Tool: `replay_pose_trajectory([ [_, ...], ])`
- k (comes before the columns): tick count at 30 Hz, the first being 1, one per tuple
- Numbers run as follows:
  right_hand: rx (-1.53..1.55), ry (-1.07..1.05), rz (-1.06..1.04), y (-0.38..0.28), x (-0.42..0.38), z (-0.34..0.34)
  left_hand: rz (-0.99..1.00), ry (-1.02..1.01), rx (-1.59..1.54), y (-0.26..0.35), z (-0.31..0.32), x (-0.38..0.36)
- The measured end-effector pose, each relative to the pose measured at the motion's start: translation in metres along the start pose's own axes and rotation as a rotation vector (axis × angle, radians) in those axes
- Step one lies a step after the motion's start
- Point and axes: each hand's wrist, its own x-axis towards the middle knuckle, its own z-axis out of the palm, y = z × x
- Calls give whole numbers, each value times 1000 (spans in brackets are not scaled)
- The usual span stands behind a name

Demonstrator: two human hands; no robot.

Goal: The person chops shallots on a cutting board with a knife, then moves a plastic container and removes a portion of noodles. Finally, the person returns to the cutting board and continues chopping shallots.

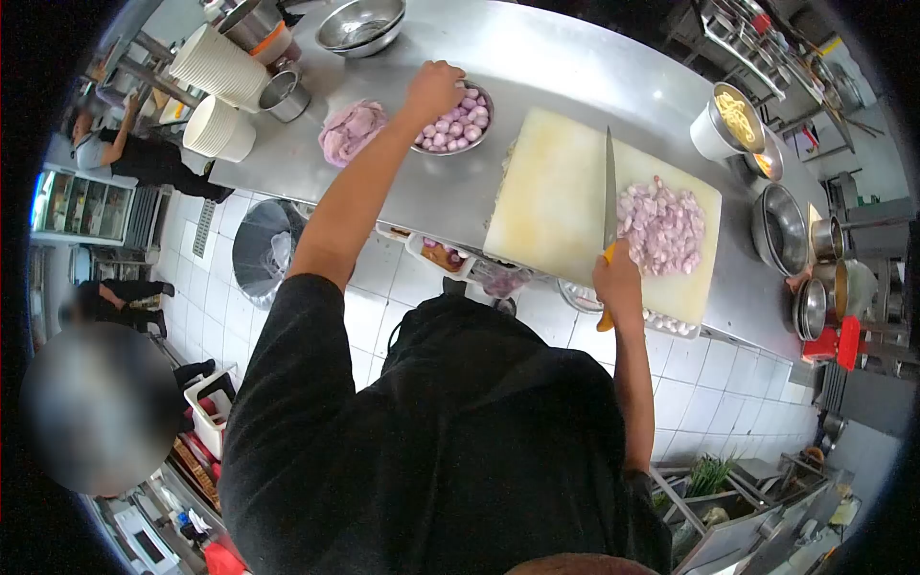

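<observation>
My right hand (618, 278) is closed round the yellow handle of a long knife (610, 182), whose blade lies over the white cutting board (551, 192) and points away from me. Beside the blade, on the board's right part, is a heap of cut purple shallots (661, 225). My left hand (436, 91) reaches to the far left rim of a metal bowl of peeled shallots (460, 125); its fingertips are partly hidden, so what they hold cannot be made out. A crumpled pinkish bag (352, 132) lies left of that bowl.
Stacked white tubs (220, 72) and metal bowls (360, 27) stand at the back left. A container of yellow strips (735, 120) and more bowls (781, 225) are at the right. A lined bin (268, 251) stands below the table's left part. Other people are at the far left.
</observation>
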Motion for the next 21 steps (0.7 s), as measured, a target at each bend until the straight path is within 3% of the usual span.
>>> replay_pose_trajectory([
  [2, -28, 18, -18, -2, -2, 0, -23, -100, 48, 2, -1, 6],
  [8, -47, 46, -43, 1, -2, 1, -138, -152, 10, -7, 13, 19],
  [14, -24, 55, -46, -3, -6, -1, -154, 5, -97, -4, -9, 14],
  [17, -40, 60, -50, -3, -4, -1, -141, 141, -295, 28, -46, 10],
  [21, -59, 63, -41, -1, -5, 1, 55, 39, -567, 121, -48, -48],
])
